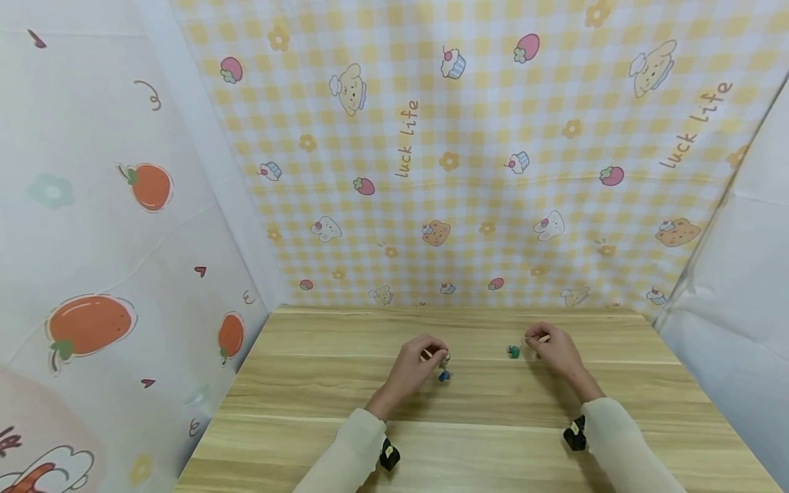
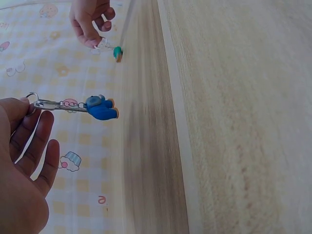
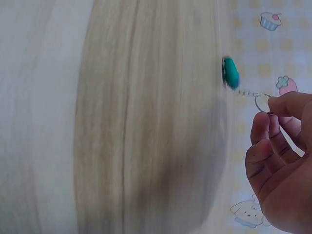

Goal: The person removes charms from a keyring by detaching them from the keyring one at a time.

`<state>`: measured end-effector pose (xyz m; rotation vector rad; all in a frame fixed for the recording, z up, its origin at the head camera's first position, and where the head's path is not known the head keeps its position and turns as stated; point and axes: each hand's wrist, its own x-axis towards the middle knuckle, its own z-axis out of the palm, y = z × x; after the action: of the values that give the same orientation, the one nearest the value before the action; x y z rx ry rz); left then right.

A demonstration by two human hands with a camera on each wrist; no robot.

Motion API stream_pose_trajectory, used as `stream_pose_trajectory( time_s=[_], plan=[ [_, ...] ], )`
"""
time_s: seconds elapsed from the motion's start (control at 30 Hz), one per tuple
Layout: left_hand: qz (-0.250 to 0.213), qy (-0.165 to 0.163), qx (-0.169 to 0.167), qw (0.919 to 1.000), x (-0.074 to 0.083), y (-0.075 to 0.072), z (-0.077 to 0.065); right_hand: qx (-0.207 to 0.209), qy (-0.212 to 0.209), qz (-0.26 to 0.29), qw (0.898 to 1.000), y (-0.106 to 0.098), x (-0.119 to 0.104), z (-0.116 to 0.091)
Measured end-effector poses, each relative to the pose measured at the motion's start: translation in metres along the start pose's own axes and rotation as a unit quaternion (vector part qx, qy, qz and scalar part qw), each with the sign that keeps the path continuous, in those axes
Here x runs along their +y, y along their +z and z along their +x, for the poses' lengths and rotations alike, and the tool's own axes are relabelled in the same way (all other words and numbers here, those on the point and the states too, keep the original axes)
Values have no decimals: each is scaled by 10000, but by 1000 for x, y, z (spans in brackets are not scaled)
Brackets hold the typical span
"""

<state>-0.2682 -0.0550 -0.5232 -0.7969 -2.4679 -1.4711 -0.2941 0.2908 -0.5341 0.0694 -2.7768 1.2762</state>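
Between thumb and fingertips, my left hand (image 1: 422,357) pinches the metal ring of a keychain with a small blue figure (image 2: 101,107). The figure hangs from a short chain, with a silver metal piece beside the chain, close over the wooden table. My right hand (image 1: 551,348) pinches the ring (image 3: 263,102) of another keychain, whose green figure (image 3: 230,73) dangles on a thin chain. In the head view the green figure appears to the left of the right hand, and the blue one just below the left fingertips.
Both hands are over a light wood-grain table (image 1: 481,445). A yellow checked cloth (image 1: 481,198) with cartoon prints hangs behind it, and a white printed cloth (image 1: 123,246) covers the left side. Black wrist devices (image 1: 390,454) show at both cuffs.
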Motion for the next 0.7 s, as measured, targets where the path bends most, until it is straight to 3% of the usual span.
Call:
stream_pose_trajectory(
  time_s=[0.33, 0.7],
  plan=[
    [-35, -54, -21, 10000, 0, -1, 0, 26, 147, -200, 9997, -9, 8, -3],
    [-72, -101, -21, 9999, 1, -2, 0, -52, 291, -783, 9965, -10, 21, -1]
  ],
)
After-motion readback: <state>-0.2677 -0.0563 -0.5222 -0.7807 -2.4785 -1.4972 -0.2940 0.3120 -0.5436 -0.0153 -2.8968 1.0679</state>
